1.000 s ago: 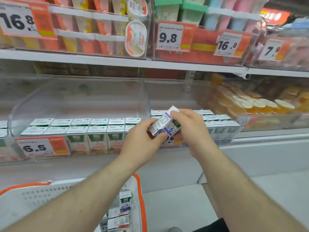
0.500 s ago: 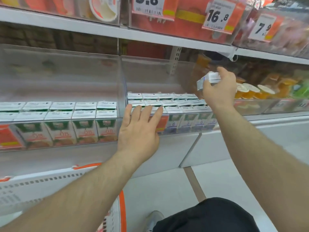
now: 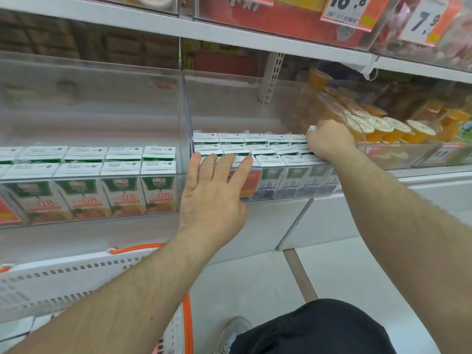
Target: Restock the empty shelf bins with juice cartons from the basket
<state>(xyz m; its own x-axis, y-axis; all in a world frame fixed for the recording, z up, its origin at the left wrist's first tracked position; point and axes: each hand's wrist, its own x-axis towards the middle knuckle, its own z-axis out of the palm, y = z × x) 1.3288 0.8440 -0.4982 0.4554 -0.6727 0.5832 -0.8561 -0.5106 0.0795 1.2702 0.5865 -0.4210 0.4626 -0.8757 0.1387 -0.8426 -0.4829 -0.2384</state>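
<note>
**Tucking a juice carton into the right corner of the bin**

Right hand (image 3: pixel 329 141) down in the far right corner of the clear bin (image 3: pixel 293 196), fingers curled round a small juice carton (image 3: pixel 312 128). Only a white corner peeking out above the knuckles. Probably put there because that corner looks like the last gap in the rows of cartons (image 3: pixel 245 146).

Left hand (image 3: pixel 213 198) flat and wide on the front rim, fingers straight, holding nothing. Likely there to keep the bin from sliding back and the front row from tipping.

Basket (image 3: pixel 76 274) low on the left, close by for the next grab. More cartons in it, at the bottom left edge.
</note>
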